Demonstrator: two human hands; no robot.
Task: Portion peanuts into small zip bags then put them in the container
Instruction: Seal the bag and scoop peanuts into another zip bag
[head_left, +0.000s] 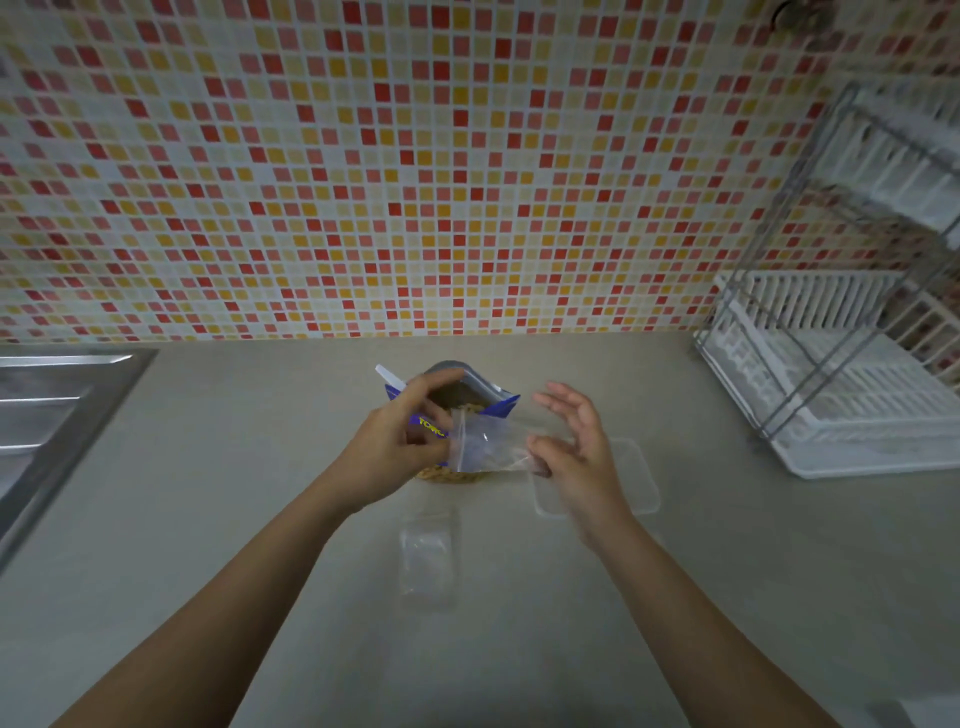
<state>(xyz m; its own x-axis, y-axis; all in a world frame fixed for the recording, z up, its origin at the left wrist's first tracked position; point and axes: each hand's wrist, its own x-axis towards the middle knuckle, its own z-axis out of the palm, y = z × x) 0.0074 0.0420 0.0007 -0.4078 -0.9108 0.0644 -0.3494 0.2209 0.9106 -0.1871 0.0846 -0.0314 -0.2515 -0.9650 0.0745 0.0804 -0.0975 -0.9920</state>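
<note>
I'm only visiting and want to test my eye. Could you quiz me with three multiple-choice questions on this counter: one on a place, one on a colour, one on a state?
1. Where is the dish rack?
A far right
B far left
C between the arms

2. What colour is the peanut bag?
A green
B blue
C red

3. The peanut bag is:
A sealed
B lying flat
C open at the top

Answers:
1 A: the rack stands at the picture's right edge.
2 B: its flaps are blue with yellow print.
3 C: its mouth gapes and the grey lining shows.
</note>
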